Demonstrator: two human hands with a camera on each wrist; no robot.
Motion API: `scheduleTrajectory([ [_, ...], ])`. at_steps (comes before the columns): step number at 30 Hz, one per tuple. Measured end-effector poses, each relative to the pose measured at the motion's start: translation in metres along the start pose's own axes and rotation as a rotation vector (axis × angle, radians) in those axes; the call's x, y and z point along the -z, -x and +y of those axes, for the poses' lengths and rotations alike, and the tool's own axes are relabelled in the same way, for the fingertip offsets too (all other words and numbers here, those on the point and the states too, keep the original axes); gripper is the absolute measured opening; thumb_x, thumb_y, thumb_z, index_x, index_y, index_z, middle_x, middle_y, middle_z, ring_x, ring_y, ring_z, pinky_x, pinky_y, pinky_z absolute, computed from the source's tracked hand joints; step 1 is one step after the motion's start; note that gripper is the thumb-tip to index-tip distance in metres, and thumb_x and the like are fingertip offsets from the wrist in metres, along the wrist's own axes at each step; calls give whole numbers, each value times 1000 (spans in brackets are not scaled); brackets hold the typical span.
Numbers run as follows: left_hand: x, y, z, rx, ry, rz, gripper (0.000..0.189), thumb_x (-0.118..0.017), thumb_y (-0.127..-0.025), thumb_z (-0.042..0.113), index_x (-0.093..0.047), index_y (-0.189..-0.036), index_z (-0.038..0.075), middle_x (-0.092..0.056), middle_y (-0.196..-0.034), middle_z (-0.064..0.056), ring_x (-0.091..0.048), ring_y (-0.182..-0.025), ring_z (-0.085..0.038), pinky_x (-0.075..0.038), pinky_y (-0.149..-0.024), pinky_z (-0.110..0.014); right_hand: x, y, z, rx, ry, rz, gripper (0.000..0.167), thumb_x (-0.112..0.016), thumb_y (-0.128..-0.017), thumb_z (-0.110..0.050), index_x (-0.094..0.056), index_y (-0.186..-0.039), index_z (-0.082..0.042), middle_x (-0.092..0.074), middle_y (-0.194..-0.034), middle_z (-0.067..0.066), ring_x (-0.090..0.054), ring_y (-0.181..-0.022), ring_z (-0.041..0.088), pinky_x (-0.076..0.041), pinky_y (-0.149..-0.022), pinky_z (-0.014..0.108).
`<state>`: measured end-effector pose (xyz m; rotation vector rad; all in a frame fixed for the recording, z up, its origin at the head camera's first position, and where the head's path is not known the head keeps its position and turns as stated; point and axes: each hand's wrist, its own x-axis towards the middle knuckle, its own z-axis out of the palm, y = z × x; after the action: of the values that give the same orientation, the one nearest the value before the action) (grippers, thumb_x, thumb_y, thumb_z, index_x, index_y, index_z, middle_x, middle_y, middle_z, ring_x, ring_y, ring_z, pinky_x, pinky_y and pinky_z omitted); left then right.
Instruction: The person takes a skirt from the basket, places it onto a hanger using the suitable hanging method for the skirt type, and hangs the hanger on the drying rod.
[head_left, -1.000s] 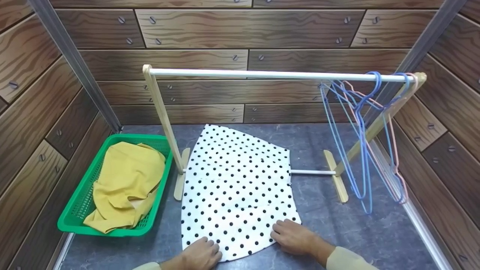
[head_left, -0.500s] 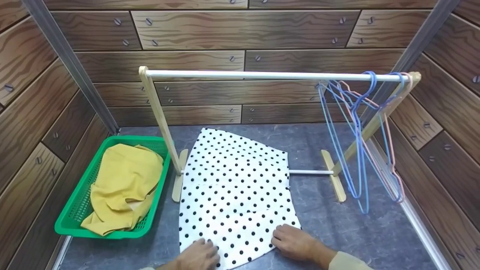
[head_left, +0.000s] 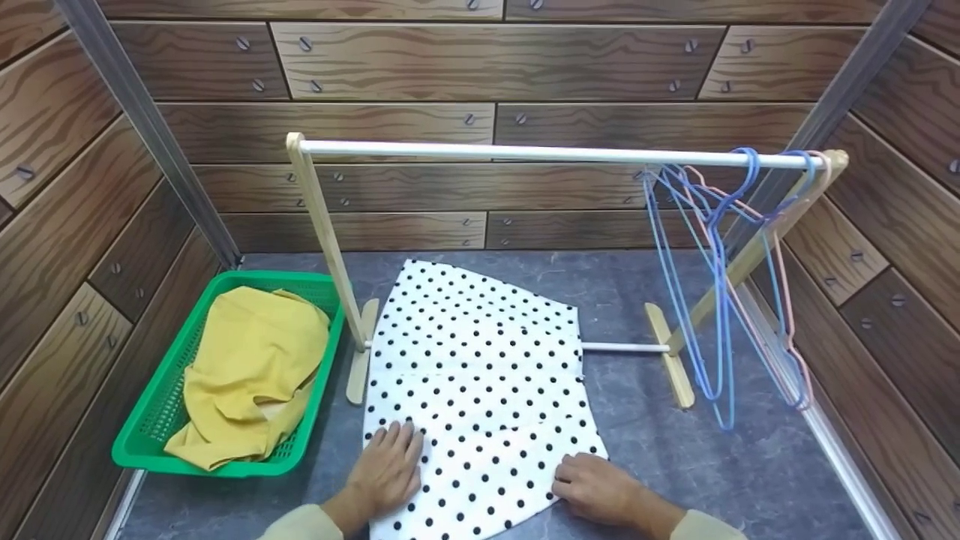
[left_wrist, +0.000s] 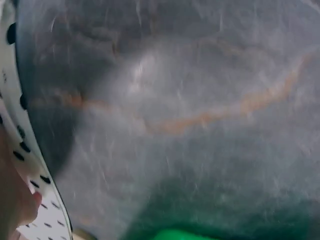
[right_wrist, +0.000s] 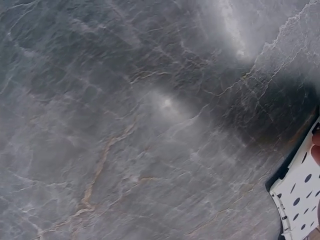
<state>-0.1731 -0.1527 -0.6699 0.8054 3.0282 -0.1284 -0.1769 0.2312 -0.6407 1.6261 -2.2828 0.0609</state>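
- We are seeing a flared white cloth garment with black polka dots (head_left: 480,397) lying on the dark grey marble-patterned surface (head_left: 750,480), its far part covering the lower white bar (head_left: 626,347) of the hanging rack with pale wooden posts and a white top rod (head_left: 480,152).
- We are finding the left hand (head_left: 388,466) resting palm-down near the garment's left edge, fingers extended and holding nothing; it is probably keeping the fabric smooth.
- We are seeing the right hand (head_left: 596,489) touching the near right edge with bent fingers, likely steadying that side; whether it is pinching the cloth, we cannot tell.
- We are judging the garment's spread as a way of keeping its outline flat: it is narrowing toward the far end, curving along the near hem and showing faint creases across the middle.
- We are noticing blue and pink wire-thin hangers (head_left: 721,300) hanging together at the rod's right end, perhaps leaving room along it.
- We are seeing a crumpled yellow cloth (head_left: 259,360) lying in the green perforated plastic basket (head_left: 135,454), which is standing left of the rack.
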Motion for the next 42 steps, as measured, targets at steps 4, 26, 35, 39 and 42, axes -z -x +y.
scheduleTrajectory([
  [4, -4, 2, 7, 26, 27, -35, 55, -31, -101, 42, -41, -147, 13, -43, -151, -10, -42, -141, -31, -35, -114, -48, 7, 1, 0, -22, -29, -12, 23, -78, -73, -14, -57, -68, -20, -54, -72, -9, -50, -63, 8, -36, -57, 22],
  [26, 80, -4, -87, 170, -54, 450, 31, -55, -91, 31, -57, -105, 3, -57, -101, -14, -54, -94, -32, -42, -80, -49, 86, -42, 28, -451, 56, 311, 6, -73, -83, -14, -68, -84, -16, -67, -78, -3, -64, -72, 13, -53, -67, 33],
  [35, 86, 5, -109, 291, 3, 460, 41, -60, -89, 38, -57, -109, 2, -58, -100, -17, -56, -91, -36, -41, -76, -49, 142, -59, 37, -525, 88, 427, 4, -67, -85, -12, -70, -87, -11, -67, -80, 1, -65, -72, 16, -55, -65, 32],
  [39, 83, 10, -114, 393, 70, 382, 45, -62, -88, 36, -55, -112, -1, -57, -100, -18, -54, -91, -36, -38, -72, -46, 173, -61, 43, -539, 114, 463, 7, -68, -83, -12, -69, -89, -8, -69, -83, 4, -65, -70, 17, -56, -62, 32],
  [42, 82, 14, -118, 477, 148, 255, 51, -61, -89, 38, -51, -114, -5, -55, -99, -20, -51, -93, -37, -35, -74, -47, 193, -55, 54, -553, 172, 498, 11, -68, -80, -10, -69, -90, -7, -70, -83, 7, -65, -70, 23, -55, -62, 37],
])
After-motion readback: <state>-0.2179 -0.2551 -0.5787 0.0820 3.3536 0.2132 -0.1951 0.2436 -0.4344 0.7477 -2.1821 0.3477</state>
